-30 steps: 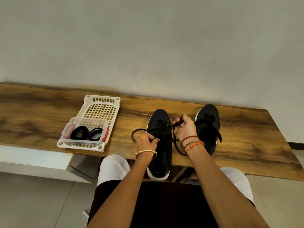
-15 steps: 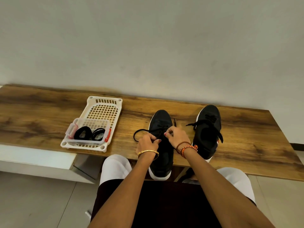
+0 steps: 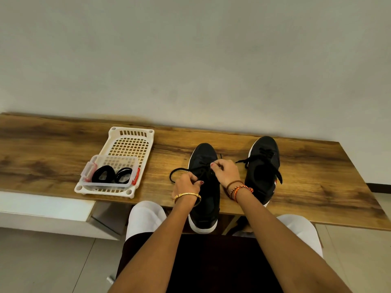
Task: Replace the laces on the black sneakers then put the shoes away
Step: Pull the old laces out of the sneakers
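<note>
Two black sneakers with white soles stand on the wooden table, toes pointing to the wall. The left sneaker (image 3: 206, 195) hangs its heel over the near edge. My left hand (image 3: 186, 185) grips its black lace (image 3: 176, 172), which loops out to the left. My right hand (image 3: 224, 172) pinches the lace over the same shoe's eyelets. The right sneaker (image 3: 263, 166) stands untouched beside my right wrist, its laces lying loose across it.
A white perforated basket (image 3: 129, 142) sits at the left on the wooden table (image 3: 317, 176). Inside it, a small clear box (image 3: 88, 168) with red clips holds coiled black laces (image 3: 112, 175). The wall runs close behind the table. My knees are under the near edge.
My right hand has come back from the right, where it pulled the lace out, and now works over the left sneaker's eyelets. My left hand stays on the lace.
</note>
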